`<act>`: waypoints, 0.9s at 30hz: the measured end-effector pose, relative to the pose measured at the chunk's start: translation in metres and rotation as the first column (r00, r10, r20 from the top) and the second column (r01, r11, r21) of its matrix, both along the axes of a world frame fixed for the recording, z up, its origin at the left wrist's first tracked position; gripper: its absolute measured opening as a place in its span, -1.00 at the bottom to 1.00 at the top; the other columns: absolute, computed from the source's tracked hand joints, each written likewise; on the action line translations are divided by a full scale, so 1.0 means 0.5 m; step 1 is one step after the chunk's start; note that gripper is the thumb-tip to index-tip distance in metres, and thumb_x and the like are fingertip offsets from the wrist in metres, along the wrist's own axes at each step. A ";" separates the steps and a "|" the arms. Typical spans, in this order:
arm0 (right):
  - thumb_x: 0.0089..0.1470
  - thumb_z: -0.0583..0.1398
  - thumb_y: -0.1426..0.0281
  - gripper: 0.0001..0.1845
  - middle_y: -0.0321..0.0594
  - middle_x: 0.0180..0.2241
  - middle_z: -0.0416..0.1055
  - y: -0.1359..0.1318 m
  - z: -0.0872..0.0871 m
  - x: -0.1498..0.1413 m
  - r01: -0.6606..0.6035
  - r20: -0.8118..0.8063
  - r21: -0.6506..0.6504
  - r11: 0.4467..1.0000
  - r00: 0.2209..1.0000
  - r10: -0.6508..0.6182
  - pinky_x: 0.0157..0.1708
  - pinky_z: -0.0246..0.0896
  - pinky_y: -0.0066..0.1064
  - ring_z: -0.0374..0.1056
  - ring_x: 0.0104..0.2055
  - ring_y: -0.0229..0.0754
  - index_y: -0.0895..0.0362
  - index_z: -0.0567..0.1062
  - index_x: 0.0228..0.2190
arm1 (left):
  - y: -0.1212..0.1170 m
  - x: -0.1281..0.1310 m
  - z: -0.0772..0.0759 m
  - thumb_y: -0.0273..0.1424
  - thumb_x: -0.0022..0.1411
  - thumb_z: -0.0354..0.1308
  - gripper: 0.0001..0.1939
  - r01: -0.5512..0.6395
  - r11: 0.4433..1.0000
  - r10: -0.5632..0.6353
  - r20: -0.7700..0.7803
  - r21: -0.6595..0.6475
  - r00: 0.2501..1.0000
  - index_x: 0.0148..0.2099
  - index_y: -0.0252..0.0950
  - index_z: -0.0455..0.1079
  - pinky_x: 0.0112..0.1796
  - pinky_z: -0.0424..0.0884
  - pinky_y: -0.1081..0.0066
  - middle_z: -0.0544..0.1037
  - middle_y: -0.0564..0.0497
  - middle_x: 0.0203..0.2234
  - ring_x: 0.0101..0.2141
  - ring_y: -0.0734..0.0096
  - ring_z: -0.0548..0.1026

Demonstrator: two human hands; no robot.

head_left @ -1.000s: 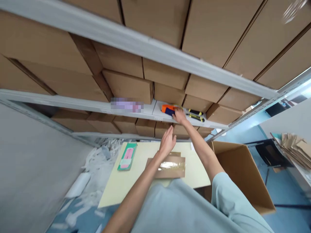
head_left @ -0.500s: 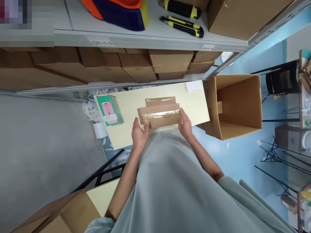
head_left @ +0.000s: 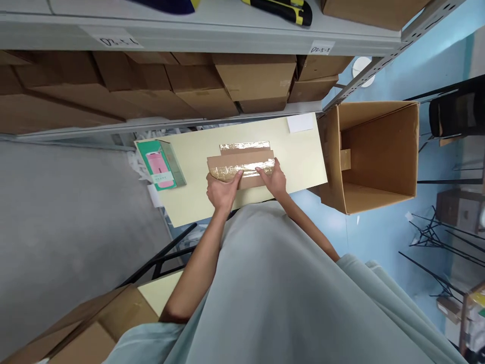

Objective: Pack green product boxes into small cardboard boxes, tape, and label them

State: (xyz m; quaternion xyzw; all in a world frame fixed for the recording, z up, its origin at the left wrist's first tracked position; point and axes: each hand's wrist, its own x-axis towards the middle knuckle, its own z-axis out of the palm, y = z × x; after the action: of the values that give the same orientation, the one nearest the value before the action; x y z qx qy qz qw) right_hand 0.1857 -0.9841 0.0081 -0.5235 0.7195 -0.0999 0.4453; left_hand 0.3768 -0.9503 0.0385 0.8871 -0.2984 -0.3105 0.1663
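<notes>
- Pale tabletop (head_left: 299, 159); taped carton (head_left: 252, 181) at its near edge.
- Left hand (head_left: 221, 194), right hand (head_left: 278, 183) clamped on carton ends, thumbs on top.
- Looks like gripping/positioning; moving it calls for even two-handed support.

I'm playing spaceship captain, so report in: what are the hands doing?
Left hand and right hand gripping taped cardboard package. Green box off to the left. Nothing between hands and package.

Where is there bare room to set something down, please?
On the table: between the green box and taped cardboard, and right of the right hand, below the white paper. The middle is crowded: that hand and the left hand hold the cardboard.
</notes>
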 end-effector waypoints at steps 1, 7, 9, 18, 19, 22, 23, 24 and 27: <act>0.44 0.06 -0.32 0.16 0.23 0.53 0.27 0.000 -0.004 -0.006 -0.009 0.032 -0.010 1.000 0.999 0.010 0.44 0.34 0.13 0.33 0.51 0.30 0.22 -0.08 0.63 | -0.002 0.002 -0.009 0.25 0.03 0.52 -0.03 -0.019 1.000 0.019 0.011 0.008 1.000 0.23 -0.34 0.42 0.25 0.47 -0.26 0.64 -0.46 0.14 0.20 -0.50 0.59; 0.57 -0.21 -0.22 -0.04 -0.03 0.62 0.11 -0.007 -0.012 -0.046 -0.090 0.203 -0.097 0.991 0.973 0.108 0.62 0.03 0.03 0.05 0.66 -0.03 0.11 -0.13 0.66 | 0.018 0.037 -0.057 0.17 0.46 0.15 -0.44 -0.010 0.996 0.005 -0.051 -0.091 0.999 -0.02 -0.25 0.53 0.21 0.51 -0.08 0.72 -0.25 -0.10 0.06 -0.20 0.66; 0.57 -0.24 -0.20 -0.04 -0.02 0.65 0.02 -0.011 -0.007 -0.057 -0.115 0.210 -0.086 0.990 0.969 0.130 0.64 -0.04 0.07 -0.03 0.69 -0.03 0.13 -0.16 0.67 | 0.025 0.043 -0.060 0.13 0.56 -0.01 -0.40 0.002 0.993 -0.013 -0.090 -0.121 0.996 0.11 -0.29 0.54 0.26 0.47 -0.13 0.71 -0.31 0.02 0.17 -0.23 0.62; 0.63 -0.19 0.09 -0.23 -0.09 0.69 -0.11 0.032 0.079 0.001 -0.468 -0.111 -0.312 0.827 0.882 0.458 0.70 -0.38 0.22 -0.45 0.76 0.02 0.13 -0.04 0.65 | 0.055 -0.029 -0.002 0.16 0.58 -0.06 -0.05 0.529 0.728 -0.595 -0.017 -0.436 0.804 0.69 -0.41 0.05 0.59 -0.31 -0.14 -0.02 -0.32 0.68 0.67 -0.11 -0.22; 0.63 -0.18 0.12 -0.26 -0.11 0.67 -0.04 0.040 0.084 0.011 -0.535 -0.110 -0.296 0.791 0.842 0.528 0.70 -0.38 0.19 -0.40 0.76 0.00 0.11 0.01 0.65 | 0.060 -0.036 0.000 0.15 0.57 -0.05 -0.06 0.602 0.670 -0.676 -0.020 -0.435 0.737 0.69 -0.41 0.06 0.59 -0.30 -0.14 0.03 -0.31 0.66 0.66 -0.10 -0.17; 0.62 -0.12 0.18 -0.28 -0.10 0.65 0.06 0.055 0.085 0.018 -0.632 -0.100 -0.254 0.732 0.770 0.630 0.71 -0.39 0.13 -0.31 0.75 0.00 0.11 0.08 0.63 | 0.076 -0.026 -0.009 0.11 0.58 -0.06 -0.08 0.720 0.567 -0.791 -0.022 -0.399 0.611 0.69 -0.42 0.08 0.60 -0.26 -0.12 0.10 -0.31 0.64 0.65 -0.08 -0.06; 0.61 -0.10 0.18 -0.28 -0.08 0.65 0.04 0.055 0.081 0.011 -0.622 -0.105 -0.249 0.742 0.780 0.617 0.71 -0.38 0.15 -0.31 0.75 0.02 0.13 0.08 0.63 | 0.081 -0.012 -0.015 0.09 0.58 -0.06 -0.09 0.729 0.567 -0.793 -0.016 -0.383 0.609 0.69 -0.43 0.08 0.60 -0.25 -0.12 0.10 -0.32 0.64 0.65 -0.08 -0.06; 0.61 -0.09 0.16 -0.26 -0.04 0.66 0.00 0.053 0.076 0.002 -0.591 -0.119 -0.248 0.768 0.805 0.581 0.70 -0.37 0.17 -0.32 0.75 0.05 0.16 0.07 0.63 | 0.087 0.006 -0.020 0.08 0.58 -0.07 -0.09 0.724 0.582 -0.781 -0.007 -0.369 0.624 0.68 -0.43 0.08 0.60 -0.26 -0.12 0.09 -0.33 0.64 0.65 -0.08 -0.07; 0.62 -0.12 0.06 -0.19 0.08 0.70 -0.23 0.043 0.060 -0.031 -0.416 -0.151 -0.235 0.878 0.908 0.390 0.64 -0.13 0.22 -0.33 0.75 0.14 0.21 -0.03 0.64 | 0.100 0.058 -0.031 0.08 0.58 -0.08 -0.09 0.644 0.677 -0.688 0.007 -0.356 0.726 0.68 -0.46 0.07 0.59 -0.30 -0.18 0.03 -0.38 0.65 0.66 -0.11 -0.11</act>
State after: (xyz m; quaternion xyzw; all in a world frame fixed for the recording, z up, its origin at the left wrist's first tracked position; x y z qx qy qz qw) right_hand 0.1704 -0.9626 0.0380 -0.7203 0.5963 -0.0730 0.3469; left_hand 0.4056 -0.9003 0.0228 0.6536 -0.6378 -0.3503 0.2080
